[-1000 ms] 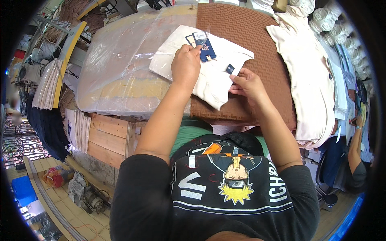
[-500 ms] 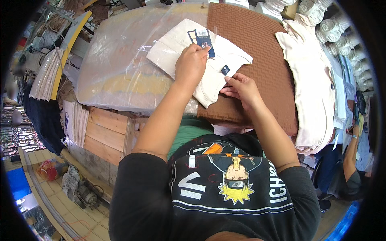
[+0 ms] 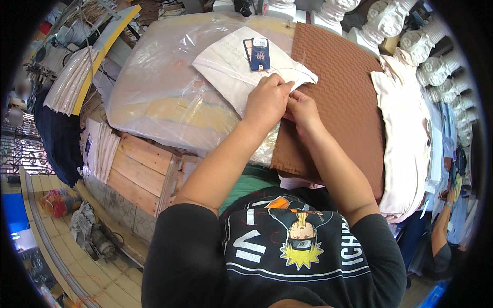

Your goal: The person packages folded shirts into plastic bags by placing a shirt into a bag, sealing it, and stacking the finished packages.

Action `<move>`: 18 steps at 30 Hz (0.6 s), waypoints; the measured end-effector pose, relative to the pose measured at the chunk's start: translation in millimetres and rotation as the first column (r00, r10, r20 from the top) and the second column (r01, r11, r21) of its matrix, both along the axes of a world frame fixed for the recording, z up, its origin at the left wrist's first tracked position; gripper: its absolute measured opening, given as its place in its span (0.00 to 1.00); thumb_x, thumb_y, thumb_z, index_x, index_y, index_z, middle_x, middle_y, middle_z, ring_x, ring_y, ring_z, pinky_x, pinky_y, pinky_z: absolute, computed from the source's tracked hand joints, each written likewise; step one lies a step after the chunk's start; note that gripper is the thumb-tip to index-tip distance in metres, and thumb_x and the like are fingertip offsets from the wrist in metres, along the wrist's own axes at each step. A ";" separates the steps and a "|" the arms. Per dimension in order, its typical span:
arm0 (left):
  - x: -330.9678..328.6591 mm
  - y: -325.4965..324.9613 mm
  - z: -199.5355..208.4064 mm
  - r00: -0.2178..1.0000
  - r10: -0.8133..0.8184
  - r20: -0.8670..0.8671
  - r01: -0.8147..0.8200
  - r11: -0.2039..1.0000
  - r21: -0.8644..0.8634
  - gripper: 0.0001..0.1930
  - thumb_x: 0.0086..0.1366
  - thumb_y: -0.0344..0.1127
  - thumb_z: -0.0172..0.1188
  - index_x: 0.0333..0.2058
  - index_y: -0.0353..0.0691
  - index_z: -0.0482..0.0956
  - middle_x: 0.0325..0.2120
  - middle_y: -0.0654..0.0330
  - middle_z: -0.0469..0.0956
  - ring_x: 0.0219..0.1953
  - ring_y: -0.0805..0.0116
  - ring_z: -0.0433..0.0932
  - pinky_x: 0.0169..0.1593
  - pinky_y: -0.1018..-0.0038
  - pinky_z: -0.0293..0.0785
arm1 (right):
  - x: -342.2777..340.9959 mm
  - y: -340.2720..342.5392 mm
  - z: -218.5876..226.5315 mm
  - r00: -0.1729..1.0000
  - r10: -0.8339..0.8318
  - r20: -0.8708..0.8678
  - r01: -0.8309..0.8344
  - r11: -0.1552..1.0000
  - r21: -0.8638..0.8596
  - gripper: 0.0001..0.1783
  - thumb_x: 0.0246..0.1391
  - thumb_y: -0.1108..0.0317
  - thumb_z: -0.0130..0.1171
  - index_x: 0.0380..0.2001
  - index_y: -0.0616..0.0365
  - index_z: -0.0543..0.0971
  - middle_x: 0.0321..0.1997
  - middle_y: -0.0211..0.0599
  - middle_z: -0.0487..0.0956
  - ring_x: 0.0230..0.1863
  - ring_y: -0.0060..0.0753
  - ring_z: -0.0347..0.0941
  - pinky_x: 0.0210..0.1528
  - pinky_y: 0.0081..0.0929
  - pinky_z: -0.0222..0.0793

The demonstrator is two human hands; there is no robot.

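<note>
A folded off-white garment (image 3: 226, 61) lies across the plastic-covered stack and the brown mat. On top of it rests a dark blue hang tag (image 3: 260, 55), with a thin dark cord curving from it to the right. My left hand (image 3: 268, 101) is closed in a pinch at the garment's near right edge. Beside it, my right hand (image 3: 304, 109) pinches the same edge, thumb and fingers close to the left fingertips. The hands cover the spot where they meet, so the small dark label there is hidden.
A brown textured mat (image 3: 339, 97) and a plastic-wrapped padded surface (image 3: 159, 77) support the work. Off-white garments (image 3: 403, 149) are piled at the right, with white balusters (image 3: 380, 23) behind. A wooden crate (image 3: 138, 167) stands left. Another person's arm (image 3: 442, 220) shows far right.
My left hand has let go of the hang tag, which now lies on the garment. It has moved right and nearer, joining my right hand at the garment's edge, over the small label.
</note>
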State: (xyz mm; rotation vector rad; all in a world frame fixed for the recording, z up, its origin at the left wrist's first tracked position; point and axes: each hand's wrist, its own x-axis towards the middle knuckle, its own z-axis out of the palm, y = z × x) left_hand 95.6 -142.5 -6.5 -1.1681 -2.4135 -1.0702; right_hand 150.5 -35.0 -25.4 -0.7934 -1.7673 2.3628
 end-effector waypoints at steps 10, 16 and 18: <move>-6.2 -15.4 15.1 0.998 0.006 0.057 -0.010 0.998 0.058 0.13 0.56 0.29 0.57 0.40 0.45 0.81 0.32 0.60 0.75 0.39 0.60 0.74 0.41 0.68 0.73 | -61.3 -11.9 -21.2 0.995 0.032 -0.095 -0.038 0.998 -0.054 0.12 0.59 0.67 0.44 0.36 0.59 0.76 0.32 0.36 0.76 0.29 0.30 0.72 0.29 0.28 0.68; -9.1 -16.0 20.5 0.999 -0.044 0.024 0.041 0.993 0.115 0.12 0.57 0.28 0.56 0.39 0.43 0.81 0.30 0.57 0.75 0.35 0.58 0.76 0.40 0.66 0.72 | -128.0 -4.7 -97.9 0.945 0.132 -0.298 -0.178 0.975 -0.133 0.16 0.62 0.63 0.40 0.42 0.60 0.74 0.37 0.35 0.77 0.37 0.34 0.74 0.37 0.32 0.71; -6.4 -16.0 25.2 0.999 -0.045 0.006 0.044 0.992 0.120 0.11 0.57 0.29 0.56 0.39 0.43 0.82 0.29 0.57 0.75 0.34 0.57 0.76 0.39 0.66 0.72 | -121.9 -16.9 -69.3 0.965 0.110 -0.236 -0.138 0.984 -0.109 0.16 0.62 0.63 0.40 0.42 0.60 0.74 0.37 0.35 0.77 0.38 0.34 0.74 0.37 0.33 0.71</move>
